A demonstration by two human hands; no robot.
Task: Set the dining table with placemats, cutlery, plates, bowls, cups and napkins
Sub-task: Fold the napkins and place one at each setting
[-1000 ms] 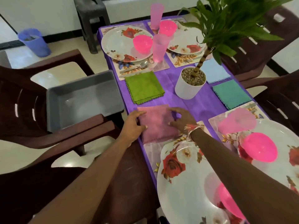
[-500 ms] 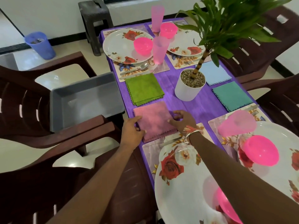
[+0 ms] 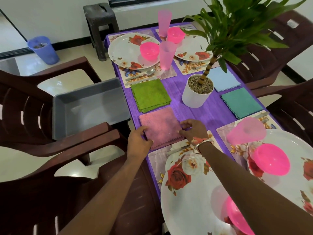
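The pink napkin point(image 3: 160, 126) lies flat, folded square, on the purple table point(image 3: 208, 114) along the table's left edge. Its scalloped near edge reaches the far edge of the nearest placemat point(image 3: 156, 157). It sits between the two hands, at 1 o'clock from the left hand point(image 3: 138, 142) and at 9 o'clock from the right hand point(image 3: 194, 130).

The left hand covers the napkin's near left corner, its fingers curled onto the cloth and gripping that corner. The right hand is arched at the napkin's right edge, with bent fingers and the thumb closed on the edge in a pinch. A patch of purple table shows through the arch of the fingers. A silver bangle point(image 3: 203, 144) circles the right wrist.

From the pink napkin:
- **12 o'clock:** a green napkin point(image 3: 149, 94) lies just beside it.
- **2 o'clock:** a white plant pot point(image 3: 194, 99) stands near it.
- **3 o'clock:** a teal napkin point(image 3: 240, 102) lies across the table, with a light blue napkin point(image 3: 221, 78) just beyond.
- **6 o'clock:** a flowered plate point(image 3: 186, 209) rests on the placemat, with a piece of cutlery point(image 3: 177, 148) between the plate and the napkin.
- **9 o'clock:** off the table, a grey tub point(image 3: 91, 106) sits on a brown chair point(image 3: 81, 139).
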